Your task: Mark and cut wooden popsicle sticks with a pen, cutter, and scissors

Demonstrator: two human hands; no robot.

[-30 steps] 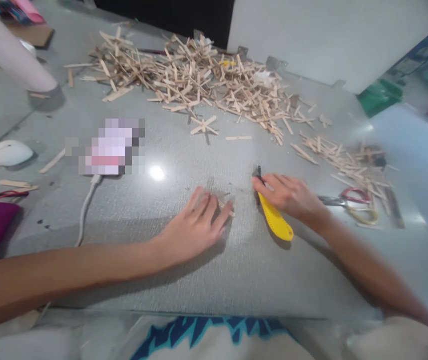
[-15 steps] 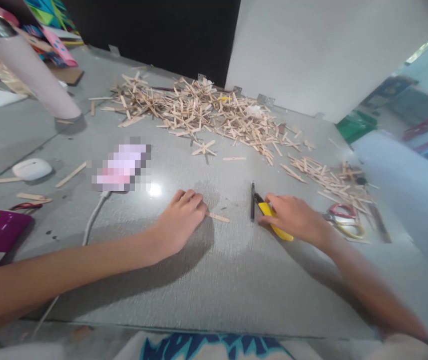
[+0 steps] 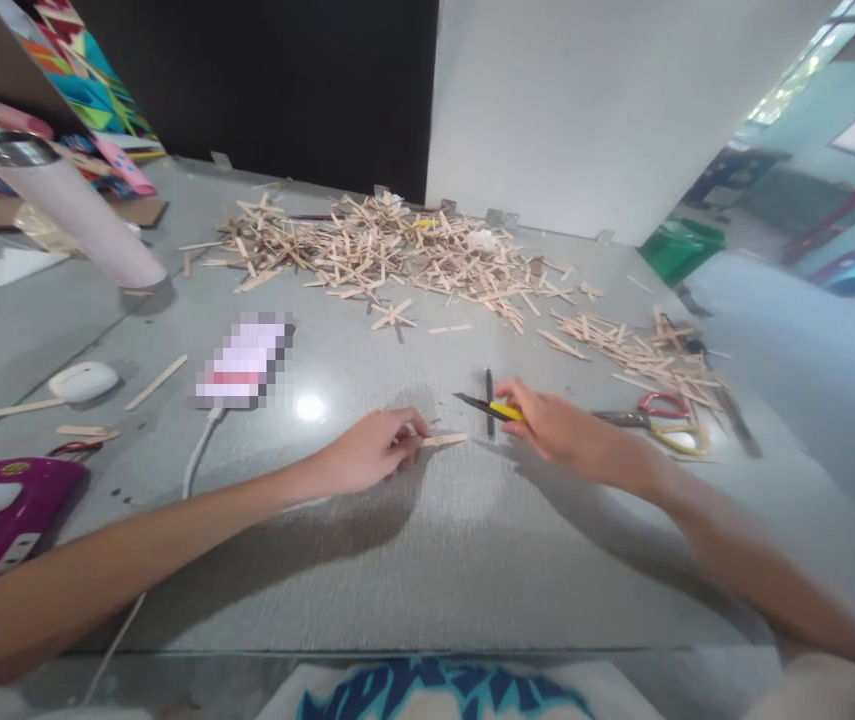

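Between the fingertips of my left hand (image 3: 382,448) is a small wooden craft stick (image 3: 446,439), its free end pointing right, just above the grey table. My right hand (image 3: 547,425) is closed around a yellow utility knife (image 3: 506,411). The knife's dark blade end points left toward the stick, with a gap between them. Under the knife lies a thin black pen-like tool (image 3: 490,390). Scissors (image 3: 659,425) with red and yellow handles rest to the right of my right hand.
A large heap of craft sticks (image 3: 367,245) spreads along the back, with a smaller pile (image 3: 637,350) at right. A star-shaped stick piece (image 3: 393,316) lies in front. At left are a phone (image 3: 247,360) on a cable, a white case (image 3: 83,381), a pink bottle (image 3: 86,215) and a purple device (image 3: 29,510).
My right hand has lifted the yellow utility knife from the table and turned its blade end left. My left hand has taken the craft stick in its fingertips. The head view has tilted up slightly.
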